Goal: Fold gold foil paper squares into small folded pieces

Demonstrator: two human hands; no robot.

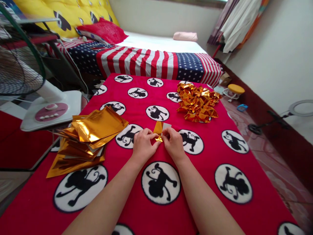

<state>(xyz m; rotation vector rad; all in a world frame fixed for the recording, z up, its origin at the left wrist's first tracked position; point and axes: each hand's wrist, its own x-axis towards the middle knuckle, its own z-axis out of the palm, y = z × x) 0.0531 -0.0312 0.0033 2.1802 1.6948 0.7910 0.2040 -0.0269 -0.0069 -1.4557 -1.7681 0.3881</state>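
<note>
Between my two hands, near the middle of the red cloth, is a partly folded gold foil paper (158,127) with a pale side showing at its right. My left hand (144,145) pinches its left and lower edge between thumb and fingers. Curled fingers of my right hand (173,143) grip its right side. To the left lies a loose stack of flat gold sheets (97,127), some turned at angles. A heap of folded gold pieces (198,101) sits toward the back right of the cloth.
The red cloth (200,205) with monkey prints covers the table. A fan (50,107) stands at the left edge. Behind are a bed with a striped, starred cover (146,62) and a red pillow (105,31). A yellow stool (236,88) is on the floor at right.
</note>
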